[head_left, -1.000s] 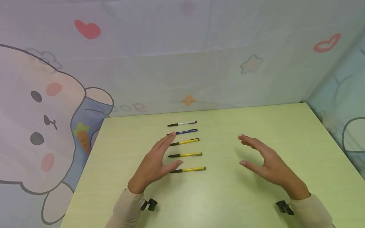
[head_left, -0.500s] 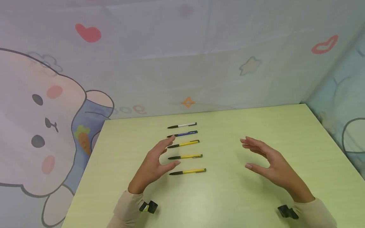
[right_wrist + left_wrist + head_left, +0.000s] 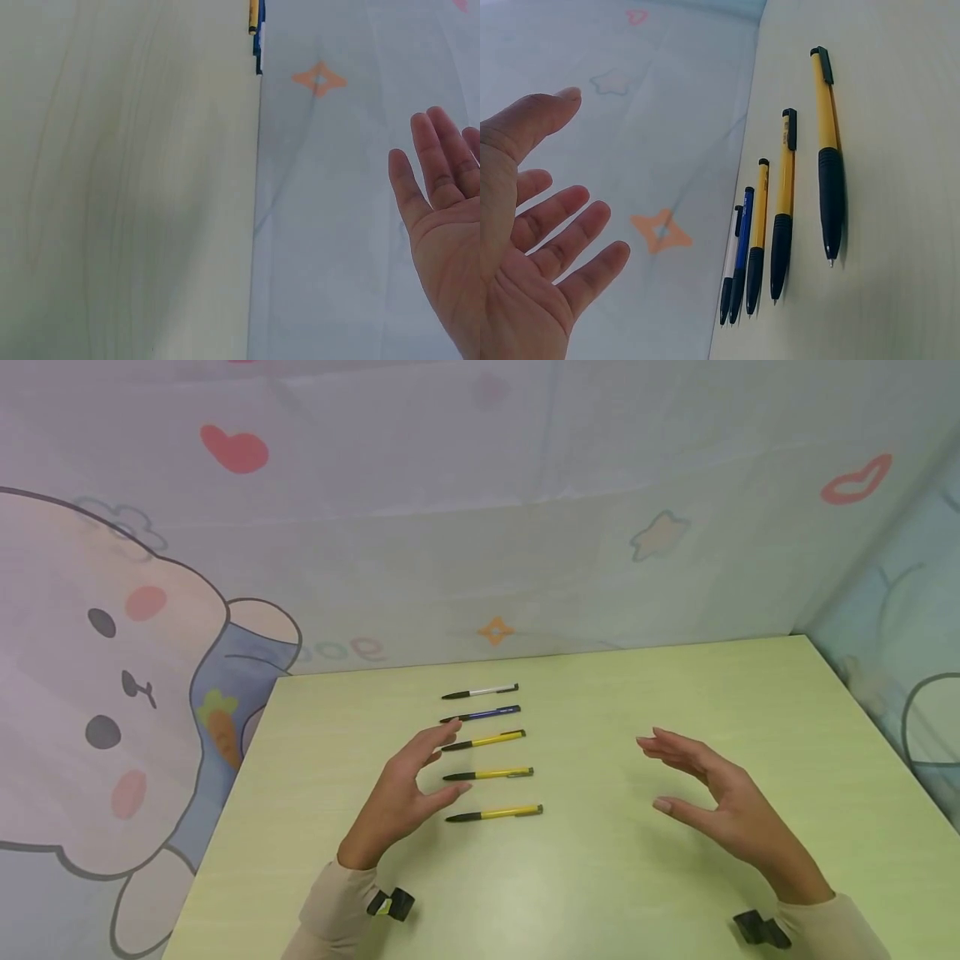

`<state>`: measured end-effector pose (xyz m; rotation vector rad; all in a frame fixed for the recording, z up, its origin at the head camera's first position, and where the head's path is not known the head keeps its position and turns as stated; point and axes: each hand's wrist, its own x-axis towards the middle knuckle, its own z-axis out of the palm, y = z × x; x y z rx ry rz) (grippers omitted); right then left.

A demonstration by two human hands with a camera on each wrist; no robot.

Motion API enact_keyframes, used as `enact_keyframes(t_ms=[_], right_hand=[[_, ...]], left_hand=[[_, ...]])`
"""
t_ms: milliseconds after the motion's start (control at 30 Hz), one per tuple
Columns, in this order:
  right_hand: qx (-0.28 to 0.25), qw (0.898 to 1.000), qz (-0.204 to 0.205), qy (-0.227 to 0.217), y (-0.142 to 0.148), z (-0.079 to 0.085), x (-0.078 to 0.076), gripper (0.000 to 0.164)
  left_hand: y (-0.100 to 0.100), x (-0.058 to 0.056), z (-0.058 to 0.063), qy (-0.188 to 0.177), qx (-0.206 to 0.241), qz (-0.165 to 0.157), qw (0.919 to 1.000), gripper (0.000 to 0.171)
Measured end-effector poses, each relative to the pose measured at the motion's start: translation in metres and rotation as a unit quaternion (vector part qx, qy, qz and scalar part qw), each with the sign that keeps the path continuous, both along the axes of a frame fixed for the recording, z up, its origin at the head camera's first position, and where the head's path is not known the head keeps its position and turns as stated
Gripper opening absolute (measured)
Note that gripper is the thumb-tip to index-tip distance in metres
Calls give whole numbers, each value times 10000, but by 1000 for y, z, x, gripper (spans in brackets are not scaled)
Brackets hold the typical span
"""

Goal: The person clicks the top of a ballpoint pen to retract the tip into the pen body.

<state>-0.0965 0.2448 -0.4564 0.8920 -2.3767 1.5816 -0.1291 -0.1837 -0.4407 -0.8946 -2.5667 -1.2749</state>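
Observation:
A column of ballpoint pens lies on the pale yellow-green table, dark grips to the left in the head view. Farthest back is a white pen (image 3: 483,691), then a blue pen (image 3: 487,713). Nearer come three yellow pens: a back one (image 3: 495,739), a middle one (image 3: 498,772) and a front one (image 3: 504,812). My left hand (image 3: 405,789) hovers beside their grip ends, fingers relaxed and thumb apart, holding nothing. To the right of the pens, my right hand (image 3: 723,793) is held over the table with relaxed fingers, also holding nothing. In the left wrist view the front yellow pen (image 3: 825,112) shows its metal tip.
The table (image 3: 600,877) ends at the back against a hanging cloth (image 3: 420,552) printed with hearts, a star and a cartoon animal. Another cloth (image 3: 915,610) hangs along the right side. Small black wrist cameras sit by each sleeve.
My right hand has moved a little to the right and nearer to me. The left hand has barely shifted. The view has tilted slightly; the pens lie as before.

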Motion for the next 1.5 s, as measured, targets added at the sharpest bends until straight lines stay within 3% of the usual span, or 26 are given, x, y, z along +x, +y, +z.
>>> enact_keyframes(t_ms=[400, 700, 833, 1133, 1333, 1500], right_hand=[[-534, 9969, 516, 276, -10, 22, 8, 79], [-570, 9960, 638, 264, -2, 12, 8, 82], [-498, 9966, 614, 233, 1, 6, 8, 84], [-499, 9965, 642, 192, 0, 9, 14, 82], [-327, 9979, 526, 161, 3, 0, 14, 84], [-445, 9963, 699, 246, 1, 0, 15, 83]], left_hand=[[1, -2, 1, -113, -70, 14, 9999, 82], [1, -3, 0, -122, -154, 15, 9998, 81], [1, -4, -1, 71, -145, -3, 9999, 81], [1, -8, -4, 391, -85, -51, 9992, 77], [2, -13, -3, 587, -248, -47, 9980, 75], [2, -17, -3, 668, -387, -15, 9970, 72]])
